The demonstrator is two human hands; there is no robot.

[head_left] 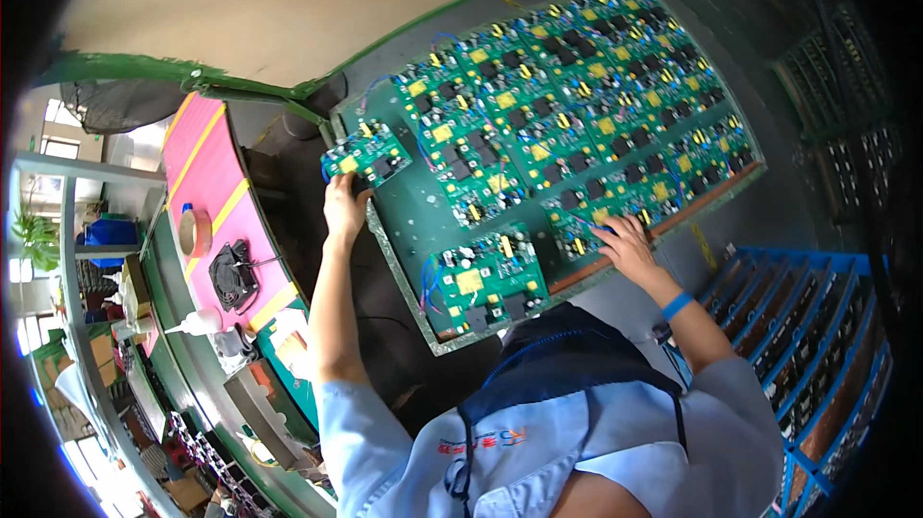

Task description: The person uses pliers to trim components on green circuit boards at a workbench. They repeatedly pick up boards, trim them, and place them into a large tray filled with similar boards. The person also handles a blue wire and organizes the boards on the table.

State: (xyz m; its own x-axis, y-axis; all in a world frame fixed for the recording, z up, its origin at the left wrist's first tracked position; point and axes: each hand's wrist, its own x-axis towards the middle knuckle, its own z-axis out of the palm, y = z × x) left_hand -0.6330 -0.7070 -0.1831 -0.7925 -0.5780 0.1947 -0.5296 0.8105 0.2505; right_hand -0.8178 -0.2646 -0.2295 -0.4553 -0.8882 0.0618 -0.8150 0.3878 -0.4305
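Observation:
My left hand (344, 207) grips the near edge of a green circuit board (392, 151) with yellow and black parts, at the left corner of a shallow green tray (409, 230). My right hand (627, 247) is at the tray's near side, fingers bent together over the near edge of another circuit board (575, 241). A thin blue wire runs up to those fingertips; whether they pinch it or the board I cannot make out. Between my hands, close to my body, lies a separate circuit board (495, 280) with blue wires at its left.
Rows of similar boards fill the tray's far and right parts. A blue rack (769, 302) holding boards stands at right. On the left, a pink-topped bench (207, 177) carries a tape roll (195, 234), a black fan (234, 276) and a white bottle (201, 323).

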